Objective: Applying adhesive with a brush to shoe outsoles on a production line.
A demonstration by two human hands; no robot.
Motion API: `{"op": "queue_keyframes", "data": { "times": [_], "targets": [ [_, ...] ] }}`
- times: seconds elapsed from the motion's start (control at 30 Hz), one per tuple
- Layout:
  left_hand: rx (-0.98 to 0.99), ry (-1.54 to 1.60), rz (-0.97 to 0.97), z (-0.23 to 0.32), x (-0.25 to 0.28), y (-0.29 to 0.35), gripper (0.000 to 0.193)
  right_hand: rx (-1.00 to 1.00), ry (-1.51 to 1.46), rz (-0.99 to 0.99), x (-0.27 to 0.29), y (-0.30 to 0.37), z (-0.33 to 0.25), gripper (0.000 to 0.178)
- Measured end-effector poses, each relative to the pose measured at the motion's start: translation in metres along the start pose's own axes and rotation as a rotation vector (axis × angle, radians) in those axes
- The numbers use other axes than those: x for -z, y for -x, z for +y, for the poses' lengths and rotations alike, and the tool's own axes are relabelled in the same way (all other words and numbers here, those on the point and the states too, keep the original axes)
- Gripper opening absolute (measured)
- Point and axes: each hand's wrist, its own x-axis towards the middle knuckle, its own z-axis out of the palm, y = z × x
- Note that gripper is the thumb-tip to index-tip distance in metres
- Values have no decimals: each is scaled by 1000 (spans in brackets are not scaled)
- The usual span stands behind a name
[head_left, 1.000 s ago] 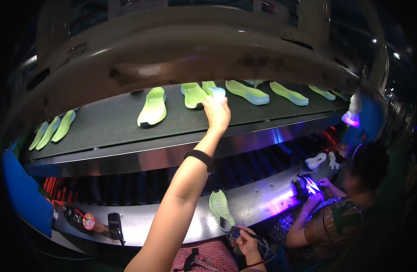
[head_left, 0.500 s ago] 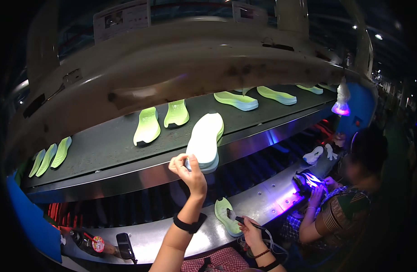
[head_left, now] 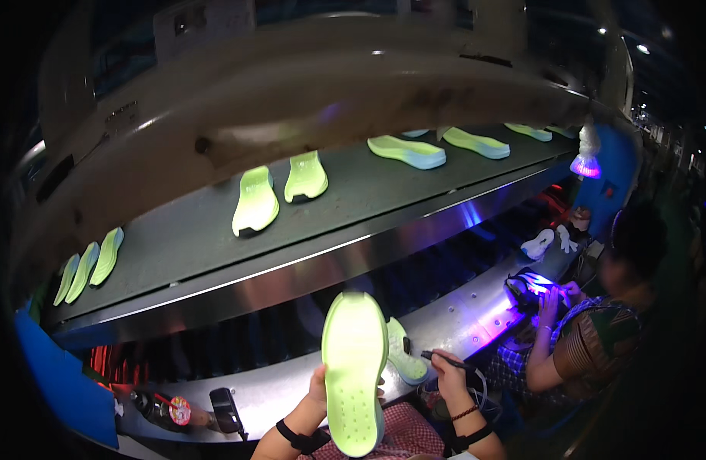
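My left hand (head_left: 318, 389) grips a yellow-green shoe midsole (head_left: 354, 376) from behind. The midsole stands nearly upright before me, its pale inner face with small holes turned toward me; part of the hand is hidden behind it. In my right hand (head_left: 449, 377) is a brush with a slim black handle (head_left: 436, 356), pointing left. Its bristles are hard to make out. Just beyond, a second pale green midsole (head_left: 406, 366) lies on the curved metal ledge (head_left: 291, 376), partly covered by the held one.
A dark conveyor belt (head_left: 192, 245) carries several midsoles (head_left: 256, 203) under a machine hood (head_left: 291, 115). On the ledge at left lie a dark bottle (head_left: 149, 406) and a phone (head_left: 226, 412). At right, a co-worker (head_left: 590, 337) handles a shoe (head_left: 531, 287) under purple light.
My left hand has brought the midsole down from the belt's edge toward me. My right hand with the brush has shifted up and right, away from the midsole on the ledge.
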Motion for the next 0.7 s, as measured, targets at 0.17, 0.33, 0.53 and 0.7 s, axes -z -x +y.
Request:
{"op": "queue_keyframes", "data": {
  "times": [0.17, 0.33, 0.53, 0.7],
  "targets": [
    [-25, 173, 249, -28, 19, 11, 96, 221, 111, -203, -29, 12, -30, 21],
    [-170, 218, 180, -32, 10, 9, 94, 157, 313, -600, -73, 26, -20, 19],
    [-168, 268, 225, -42, 2, 17, 91, -97, 219, -550, -90, 14, 8, 23],
    [-162, 245, 181, -45, 0, 25, 88, -127, 213, -590, -95, 7, 14, 23]
  ]
}}
